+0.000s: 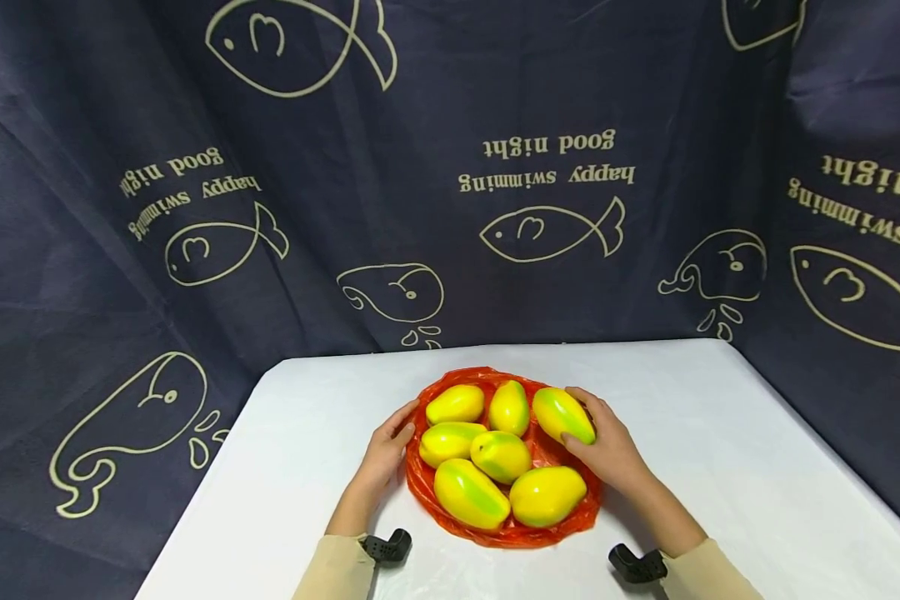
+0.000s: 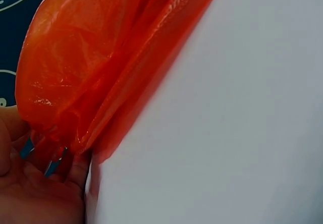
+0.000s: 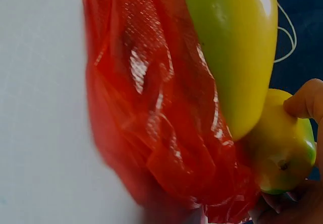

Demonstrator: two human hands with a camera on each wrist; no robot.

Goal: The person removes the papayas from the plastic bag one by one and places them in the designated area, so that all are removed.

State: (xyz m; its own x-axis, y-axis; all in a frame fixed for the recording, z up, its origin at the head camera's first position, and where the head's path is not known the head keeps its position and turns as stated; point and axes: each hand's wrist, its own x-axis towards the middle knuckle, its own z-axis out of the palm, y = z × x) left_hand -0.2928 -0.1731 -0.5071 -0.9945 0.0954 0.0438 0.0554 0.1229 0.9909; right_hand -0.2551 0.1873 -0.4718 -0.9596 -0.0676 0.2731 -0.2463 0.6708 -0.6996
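Note:
Several yellow-green mangoes [image 1: 501, 457] lie in a round red plastic bag [image 1: 450, 527] with its edges spread low around them. My right hand [image 1: 611, 446] grips the upper-right mango [image 1: 562, 414], thumb on the near side and fingers round its far side. In the right wrist view the thumb presses on that mango [image 3: 280, 153], beside another mango [image 3: 234, 47] in the bag. My left hand [image 1: 384, 454] rests at the bag's left edge, thumb apart from the fingers. In the left wrist view its fingers touch the crumpled red plastic [image 2: 81, 72] and are partly hidden by it.
A white table [image 1: 330, 400] carries the bag. Behind it and along both sides hangs a dark blue cloth [image 1: 420, 200] with fish and whale drawings. Black wrist straps [image 1: 388, 547] sit at both cuffs.

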